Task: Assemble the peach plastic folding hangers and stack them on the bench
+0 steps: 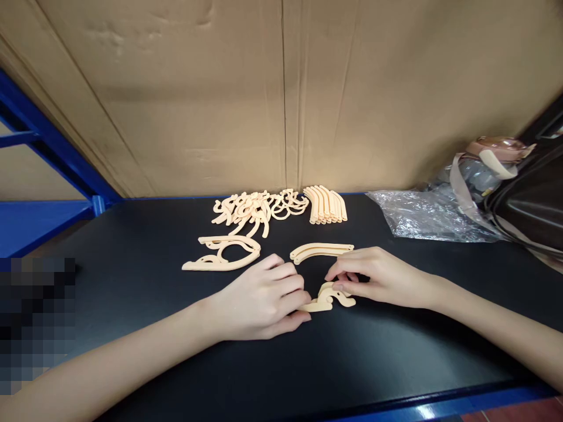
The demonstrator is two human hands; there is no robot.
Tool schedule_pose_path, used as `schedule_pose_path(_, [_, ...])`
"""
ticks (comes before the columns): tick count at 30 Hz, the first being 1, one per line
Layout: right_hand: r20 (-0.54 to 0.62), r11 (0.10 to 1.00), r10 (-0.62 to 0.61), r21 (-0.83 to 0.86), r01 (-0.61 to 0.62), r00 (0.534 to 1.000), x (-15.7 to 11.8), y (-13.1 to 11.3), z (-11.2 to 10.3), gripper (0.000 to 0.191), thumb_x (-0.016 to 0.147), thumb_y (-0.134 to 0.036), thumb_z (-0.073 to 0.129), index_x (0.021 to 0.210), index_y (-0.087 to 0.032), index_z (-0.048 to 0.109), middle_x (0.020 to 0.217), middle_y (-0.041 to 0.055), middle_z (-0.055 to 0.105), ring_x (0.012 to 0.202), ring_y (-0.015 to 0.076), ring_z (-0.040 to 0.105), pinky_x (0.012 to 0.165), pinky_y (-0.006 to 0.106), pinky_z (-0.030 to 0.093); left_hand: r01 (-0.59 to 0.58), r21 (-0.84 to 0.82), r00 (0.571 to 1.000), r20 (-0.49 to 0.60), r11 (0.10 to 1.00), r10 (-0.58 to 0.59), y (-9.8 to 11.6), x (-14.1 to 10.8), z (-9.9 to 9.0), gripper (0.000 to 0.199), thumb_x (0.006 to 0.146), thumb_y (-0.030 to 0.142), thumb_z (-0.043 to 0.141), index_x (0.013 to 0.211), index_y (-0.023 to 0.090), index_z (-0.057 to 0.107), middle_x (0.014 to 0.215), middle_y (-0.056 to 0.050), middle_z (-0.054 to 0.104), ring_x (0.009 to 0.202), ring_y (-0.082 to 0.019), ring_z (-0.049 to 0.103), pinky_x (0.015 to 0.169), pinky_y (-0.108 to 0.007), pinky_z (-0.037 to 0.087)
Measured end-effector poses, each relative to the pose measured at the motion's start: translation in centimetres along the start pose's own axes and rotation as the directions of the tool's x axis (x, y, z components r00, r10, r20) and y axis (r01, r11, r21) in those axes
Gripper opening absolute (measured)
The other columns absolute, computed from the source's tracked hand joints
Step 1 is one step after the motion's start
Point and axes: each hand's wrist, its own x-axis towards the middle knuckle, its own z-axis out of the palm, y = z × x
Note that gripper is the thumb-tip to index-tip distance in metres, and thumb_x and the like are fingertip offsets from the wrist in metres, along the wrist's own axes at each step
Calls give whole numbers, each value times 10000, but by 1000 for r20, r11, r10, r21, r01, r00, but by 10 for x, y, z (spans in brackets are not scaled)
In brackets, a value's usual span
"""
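Low over the dark table, my left hand [268,296] has its fingers closed on the left end of a curved beige plastic hook piece [323,303]. My right hand [373,275] pinches the top of the same piece from the right, thumb and fingertips together. Part of the piece is hidden by the fingers. Just behind my hands lie curved beige hanger arms [319,249], side by side. To the left rests a beige folding hanger [224,255], its arms joined and folded around a rounded middle part.
Along the back are a heap of beige hook pieces [246,208], a few ring-like pieces [288,204] and a stack of curved arms [325,205]. Clear plastic wrap [431,214] and a strapped bottle [479,167] stand at right. A cardboard wall [197,105] closes the rear.
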Motion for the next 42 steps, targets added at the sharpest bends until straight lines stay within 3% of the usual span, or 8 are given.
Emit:
schedule_pose_path(5, [-51, 999, -5, -41, 3, 999, -1, 3, 2, 246, 948, -364, 479, 977, -204, 663, 828, 13, 678, 695, 119, 609, 643, 234, 451, 17, 2, 1000, -17, 1000, -17, 0, -1, 1, 174, 927, 301, 520, 880, 171, 627, 732, -10, 621, 725, -153, 535, 647, -330, 295])
schedule_pose_path(10, [-222, 985, -15, -169, -23, 975, 2, 5, 1, 243, 943, -355, 486, 974, -201, 671, 781, 19, 649, 676, 123, 581, 627, 242, 444, 29, -20, 999, -38, 999, -30, -1, -1, 3, 171, 921, 302, 532, 890, 165, 630, 773, -18, 644, 751, -156, 561, 658, -330, 312])
schedule_pose_path(15, [-306, 948, 4, -301, -101, 952, 25, 12, -14, 198, 929, -308, 505, 915, -200, 670, 791, 12, 641, 714, 128, 575, 635, 242, 420, 68, -29, 994, -87, 997, -70, -1, -1, 3, 177, 918, 297, 535, 929, 149, 632, 846, -38, 663, 829, -172, 569, 692, -311, 343])
schedule_pose_path(20, [-284, 900, -16, -421, -110, 959, 75, 28, -21, 173, 904, -287, 535, 881, -197, 680, 828, 9, 651, 738, 139, 575, 639, 252, 385, 145, -42, 985, -92, 989, -148, -3, -3, 4, 175, 924, 281, 509, 958, 169, 639, 891, -42, 653, 849, -167, 561, 713, -300, 375])
schedule_pose_path(24, [-201, 862, -32, -501, -75, 979, 117, 33, -12, 190, 892, -325, 566, 908, -202, 709, 879, 29, 645, 784, 151, 579, 611, 246, 345, 162, -67, 982, -91, 984, -168, -5, -4, 5, 178, 924, 281, 509, 953, 171, 646, 894, -39, 648, 834, -166, 553, 714, -298, 375])
schedule_pose_path(28, [-176, 826, -16, -557, -86, 984, 143, 30, 0, 246, 893, -295, 555, 763, -154, 710, 829, 68, 654, 722, 155, 572, 602, 259, 323, 172, -78, 979, -95, 982, -179, -6, -5, 6, 195, 931, 286, 495, 932, 170, 652, 881, -44, 646, 815, -167, 545, 699, -295, 368])
schedule_pose_path(33, [-174, 795, -36, -601, -77, 984, 154, 28, 6, 212, 828, -124, 510, 714, -120, 689, 776, 103, 671, 710, 184, 576, 623, 282, 324, 182, -73, 978, -93, 981, -188, -6, -5, 5, 218, 940, 287, 472, 916, 173, 657, 864, -48, 638, 808, -166, 542, 691, -296, 364])
schedule_pose_path(42, [-186, 762, -112, -647, -36, 976, 140, 26, -4, 195, 827, -136, 474, 799, -109, 665, 832, 110, 673, 761, 200, 564, 677, 298, 329, 203, -64, 968, -137, 977, -210, -6, -5, 5, 207, 938, 259, 478, 892, 174, 661, 858, -37, 655, 803, -162, 539, 694, -302, 352])
